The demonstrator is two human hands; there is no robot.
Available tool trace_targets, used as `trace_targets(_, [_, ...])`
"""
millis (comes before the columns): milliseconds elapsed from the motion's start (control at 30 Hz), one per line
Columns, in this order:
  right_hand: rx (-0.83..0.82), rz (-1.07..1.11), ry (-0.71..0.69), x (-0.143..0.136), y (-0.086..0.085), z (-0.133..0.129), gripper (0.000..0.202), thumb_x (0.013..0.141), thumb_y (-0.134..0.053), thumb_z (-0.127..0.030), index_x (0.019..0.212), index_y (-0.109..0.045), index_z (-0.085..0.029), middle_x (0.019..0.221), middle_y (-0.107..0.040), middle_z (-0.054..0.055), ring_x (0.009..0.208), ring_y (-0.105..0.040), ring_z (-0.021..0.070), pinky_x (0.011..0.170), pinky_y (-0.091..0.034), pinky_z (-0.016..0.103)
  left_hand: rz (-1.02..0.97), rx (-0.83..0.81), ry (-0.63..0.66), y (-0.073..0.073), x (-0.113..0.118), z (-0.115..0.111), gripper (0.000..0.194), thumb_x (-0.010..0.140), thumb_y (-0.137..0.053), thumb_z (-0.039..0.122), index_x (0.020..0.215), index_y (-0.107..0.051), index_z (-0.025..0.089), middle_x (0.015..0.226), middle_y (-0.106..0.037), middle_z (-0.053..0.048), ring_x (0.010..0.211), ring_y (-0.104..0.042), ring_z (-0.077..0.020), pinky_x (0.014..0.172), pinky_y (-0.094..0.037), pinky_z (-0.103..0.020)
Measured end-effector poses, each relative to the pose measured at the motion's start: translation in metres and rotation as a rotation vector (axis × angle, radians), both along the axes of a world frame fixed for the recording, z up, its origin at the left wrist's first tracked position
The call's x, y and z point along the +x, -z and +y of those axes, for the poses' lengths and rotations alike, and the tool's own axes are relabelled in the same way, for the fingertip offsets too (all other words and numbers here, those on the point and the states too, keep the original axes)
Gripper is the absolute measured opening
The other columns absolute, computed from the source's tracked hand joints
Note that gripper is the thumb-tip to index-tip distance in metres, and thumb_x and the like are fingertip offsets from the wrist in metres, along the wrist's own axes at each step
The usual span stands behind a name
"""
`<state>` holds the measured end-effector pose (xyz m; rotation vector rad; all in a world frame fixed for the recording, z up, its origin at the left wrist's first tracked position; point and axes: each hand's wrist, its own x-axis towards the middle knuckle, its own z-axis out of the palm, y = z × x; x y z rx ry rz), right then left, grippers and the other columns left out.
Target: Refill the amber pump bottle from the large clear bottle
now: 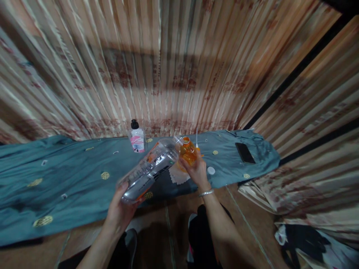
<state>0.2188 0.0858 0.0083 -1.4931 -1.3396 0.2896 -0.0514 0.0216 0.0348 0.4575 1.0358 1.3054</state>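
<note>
My left hand is wrapped round the base of a large clear plastic bottle with a printed label. The bottle is tilted, its neck up to the right, close to the mouth of a small orange see-through bottle. Closed round that orange bottle is my right hand, a silver bracelet on its wrist. Whether the two mouths touch, or liquid flows, I cannot tell. A pale scalloped-edged cloth or paper lies below them. Beside my right hand is a round white cap; behind it, an orange spray or pump top with a white tube.
A clear bottle with a black cap and pink label stands at the back of the teal cloth-covered surface. To the right lies a black phone. Pleated curtains rise behind; a dark pole slants at right.
</note>
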Motion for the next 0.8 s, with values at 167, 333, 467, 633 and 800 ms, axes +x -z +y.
trace_targets(167, [-0.019, 0.013, 0.023, 0.0, 0.003, 0.002, 0.061, 0.082, -0.079, -0.052, 0.132, -0.064, -0.02, 0.114, -0.082, 0.012, 0.102, -0.08, 0.0328, 0.089, -0.065, 0.045, -0.002, 0.009, -0.025, -0.001, 0.005, -0.007, 0.054, 0.069, -0.091, 0.035, 0.119, -0.075, 0.021, 0.112, -0.08, -0.01, 0.093, -0.075, -0.0313, 0.06, -0.057, -0.032])
trace_targets(333, [-0.002, 0.017, 0.033, 0.002, 0.003, 0.003, 0.061, 0.082, -0.078, -0.055, 0.129, -0.064, -0.019, 0.111, -0.083, 0.013, 0.099, -0.081, 0.034, 0.085, -0.066, 0.045, 0.048, 0.044, 0.014, -0.004, 0.011, -0.014, 0.072, 0.058, -0.097, 0.025, 0.127, -0.076, 0.02, 0.11, -0.08, -0.011, 0.098, -0.073, -0.0311, 0.067, -0.055, -0.031])
trace_targets(467, [0.023, 0.019, 0.015, 0.004, 0.002, 0.002, 0.061, 0.083, -0.076, -0.058, 0.128, -0.065, -0.018, 0.114, -0.082, 0.014, 0.104, -0.08, 0.0334, 0.09, -0.065, 0.045, 0.07, 0.066, 0.017, -0.007, 0.013, -0.014, 0.077, 0.057, -0.098, 0.02, 0.13, -0.075, 0.018, 0.105, -0.081, -0.012, 0.094, -0.073, -0.0292, 0.063, -0.053, -0.029])
trace_targets(633, [0.025, 0.017, 0.004, 0.006, 0.001, 0.001, 0.061, 0.083, -0.077, -0.058, 0.128, -0.066, -0.019, 0.116, -0.082, 0.014, 0.105, -0.08, 0.0333, 0.088, -0.065, 0.044, 0.044, 0.065, 0.073, -0.007, 0.015, -0.01, 0.073, 0.06, -0.096, 0.022, 0.13, -0.075, 0.017, 0.103, -0.082, -0.014, 0.088, -0.076, -0.03, 0.056, -0.05, -0.027])
trace_targets(800, [0.015, 0.015, -0.013, 0.008, -0.001, 0.0, 0.061, 0.083, -0.077, -0.059, 0.127, -0.066, -0.018, 0.115, -0.082, 0.014, 0.104, -0.079, 0.0336, 0.084, -0.064, 0.043, 0.018, 0.053, 0.095, -0.008, 0.017, -0.006, 0.069, 0.059, -0.094, 0.02, 0.125, -0.075, 0.014, 0.1, -0.083, -0.014, 0.086, -0.079, -0.0301, 0.051, -0.049, -0.024])
